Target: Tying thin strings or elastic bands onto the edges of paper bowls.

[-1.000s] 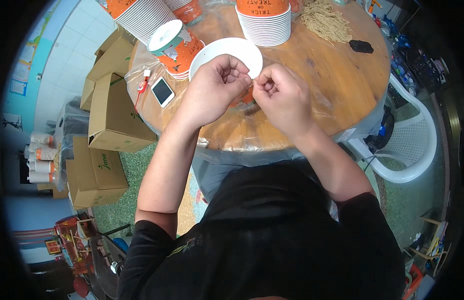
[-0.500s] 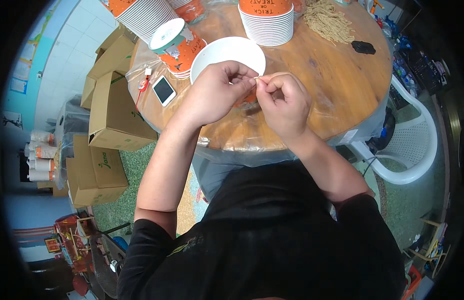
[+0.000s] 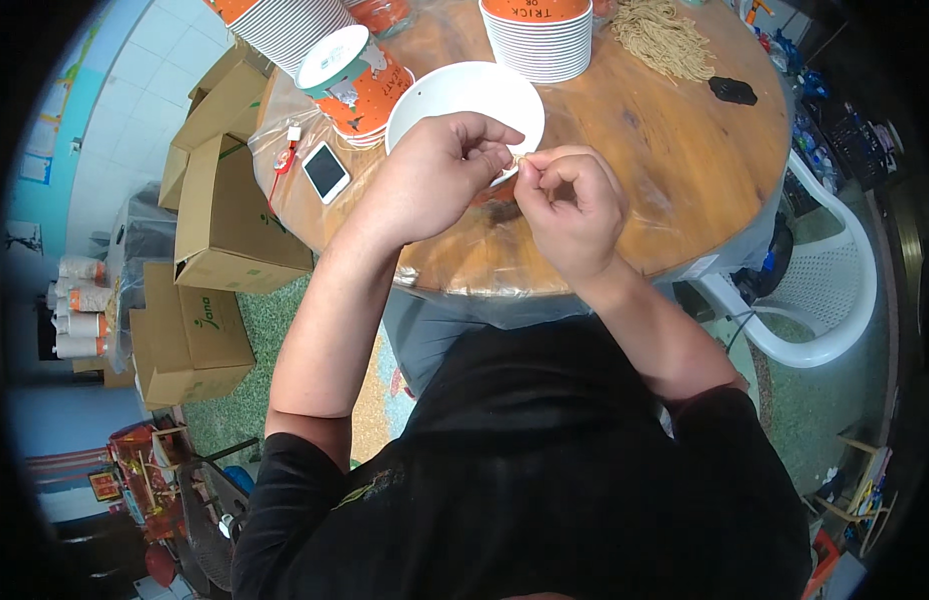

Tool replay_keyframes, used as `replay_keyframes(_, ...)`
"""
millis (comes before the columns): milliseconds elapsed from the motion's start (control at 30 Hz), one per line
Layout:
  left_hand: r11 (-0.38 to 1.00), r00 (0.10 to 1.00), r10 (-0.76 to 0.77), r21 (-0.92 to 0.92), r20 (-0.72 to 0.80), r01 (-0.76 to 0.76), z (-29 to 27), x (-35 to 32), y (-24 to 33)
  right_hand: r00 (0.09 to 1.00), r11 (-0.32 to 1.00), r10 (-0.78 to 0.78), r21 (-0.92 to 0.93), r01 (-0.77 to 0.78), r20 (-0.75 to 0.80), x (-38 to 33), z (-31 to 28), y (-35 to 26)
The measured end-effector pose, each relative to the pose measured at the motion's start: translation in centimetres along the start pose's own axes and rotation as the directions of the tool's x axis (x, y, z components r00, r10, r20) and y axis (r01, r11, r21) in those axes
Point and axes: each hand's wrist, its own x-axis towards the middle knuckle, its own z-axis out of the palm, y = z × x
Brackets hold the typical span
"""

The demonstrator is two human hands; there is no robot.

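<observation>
I count two bare hands in my view, meeting fingertip to fingertip above the near side of the round table. The right hand [image 3: 573, 205] is pinched closed, thumb against forefinger, on one thin, pale tan strand [image 3: 521, 160]; its other fingers are curled. The left hand [image 3: 447, 170] is half curled with its fingertips right by that strand, and I cannot tell whether they grip it too. The strand sits in the small gap between the hands, by the near rim of one open, round, white-lined paper bucket [image 3: 465, 92], partly hidden from me by the left hand.

On the round wooden table with clear plastic sheeting [image 3: 675, 190] I count two tall stacks of orange paper buckets with white rims, one at far left [image 3: 285, 40] and one straight ahead [image 3: 537, 40], plus one shorter orange-and-green upturned stack [image 3: 370, 95]. I also see one white phone with a dark screen [image 3: 326, 174], one red cord with a white plug [image 3: 285, 160], one loose bundle of tan cords [image 3: 665, 38] and one small flat black object [image 3: 733, 91]. One white plastic chair [image 3: 835, 300] stands at right.
</observation>
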Motion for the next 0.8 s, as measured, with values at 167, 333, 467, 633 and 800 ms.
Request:
replay_keyframes(167, 1.0, 0.999, 0.012, 0.028, 0.038, -0.013, -0.2, 0.0, 0.1, 0.999, 0.999, -0.039, -0.029, 0.039, 0.002, -0.3, 0.0, 0.4)
replay_keyframes(333, 0.999, 1.0, -0.001, 0.045, -0.001, 0.001, 0.2, -0.1, 0.4, 0.999, 1.0, 0.024, -0.016, -0.023, 0.032, -0.2, -0.2, 0.2)
replay_keyframes(467, 0.996, 0.995, 0.023, 0.09, -0.101, -0.013, 0.4, 0.2, -0.2, 0.935, 0.924, 0.332, 0.157, -0.35, 0.126, -1.1, -0.9, -1.2)
replay_keyframes(633, 0.998, 0.984, 0.038, 0.059, -0.174, -0.028, 1.1, 0.1, -0.2, 0.778, 0.63, 0.494, 0.456, -0.628, 0.389, -1.9, -2.5, -2.2)
replay_keyframes(800, 0.763, 0.868, 0.464, 0.577, -0.175, -0.292, 2.3, 0.3, -1.6, 0.707, 0.52, 0.492, 0.48, -0.706, 0.508, -1.3, -4.1, -2.2)
